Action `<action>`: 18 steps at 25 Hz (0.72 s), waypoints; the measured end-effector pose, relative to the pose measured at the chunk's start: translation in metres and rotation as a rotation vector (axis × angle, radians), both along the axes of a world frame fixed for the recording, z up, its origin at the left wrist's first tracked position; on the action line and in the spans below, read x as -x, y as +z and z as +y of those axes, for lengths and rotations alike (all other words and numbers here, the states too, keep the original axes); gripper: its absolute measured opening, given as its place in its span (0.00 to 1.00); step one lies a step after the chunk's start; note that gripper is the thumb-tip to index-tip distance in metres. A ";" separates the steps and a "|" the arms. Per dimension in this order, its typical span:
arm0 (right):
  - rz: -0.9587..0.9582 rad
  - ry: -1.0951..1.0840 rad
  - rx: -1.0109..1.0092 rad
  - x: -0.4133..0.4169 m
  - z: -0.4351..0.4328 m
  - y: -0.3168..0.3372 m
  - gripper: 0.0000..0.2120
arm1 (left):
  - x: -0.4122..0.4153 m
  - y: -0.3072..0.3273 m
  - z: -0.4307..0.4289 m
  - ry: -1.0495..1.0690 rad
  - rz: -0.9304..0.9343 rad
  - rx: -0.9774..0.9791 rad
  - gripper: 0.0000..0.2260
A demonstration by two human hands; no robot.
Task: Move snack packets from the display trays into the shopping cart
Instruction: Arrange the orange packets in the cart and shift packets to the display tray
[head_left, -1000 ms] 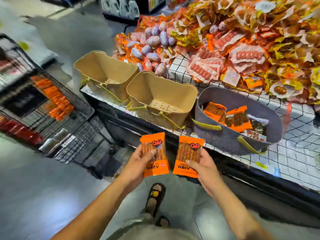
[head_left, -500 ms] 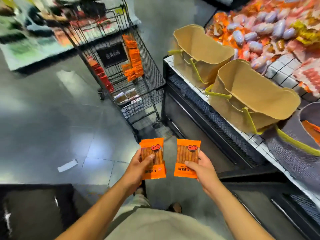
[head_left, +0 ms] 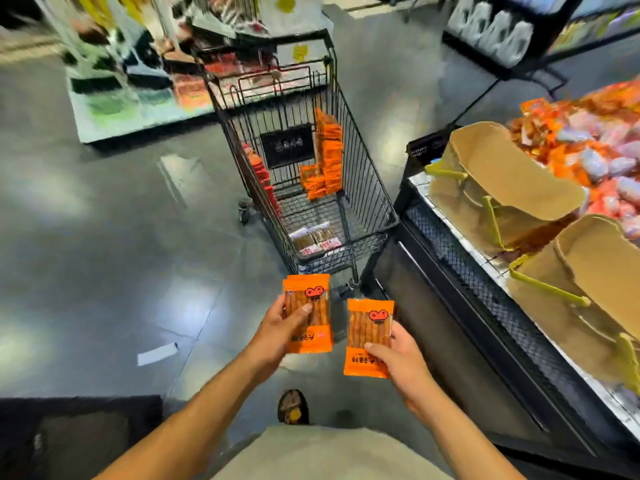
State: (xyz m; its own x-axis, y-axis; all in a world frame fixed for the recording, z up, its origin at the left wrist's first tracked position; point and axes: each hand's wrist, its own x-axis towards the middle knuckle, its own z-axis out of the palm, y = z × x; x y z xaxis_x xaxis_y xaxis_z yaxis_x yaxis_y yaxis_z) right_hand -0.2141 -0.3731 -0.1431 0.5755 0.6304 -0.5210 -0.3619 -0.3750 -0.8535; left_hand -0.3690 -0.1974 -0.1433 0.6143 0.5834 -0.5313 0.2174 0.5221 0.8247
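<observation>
I'm swinging round to the shopping cart, which is now sitting straight ahead. My left hand is gripping the left packet and my right hand the right packet, so I'm judging the drop is next.

I've got two orange snack packets up front, each with a clear window on brown sticks: the left packet upright in the left grip, the right packet a touch lower in the right grip. Ahead, the black wire shopping cart holds stacked orange packets along its right wall, red packets on its left, brownish packs at the near end. Two tan display trays, the far tray and the near tray, lie tilted on the surface at right
</observation>
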 end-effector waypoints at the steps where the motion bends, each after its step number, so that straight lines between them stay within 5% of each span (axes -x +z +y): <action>1: 0.002 -0.010 0.011 0.000 0.011 -0.001 0.20 | -0.005 0.002 0.015 -0.006 -0.005 0.003 0.13; 18: 0.073 0.245 0.042 -0.163 0.278 -0.020 0.19 | -0.097 -0.012 0.192 0.232 0.109 0.028 0.13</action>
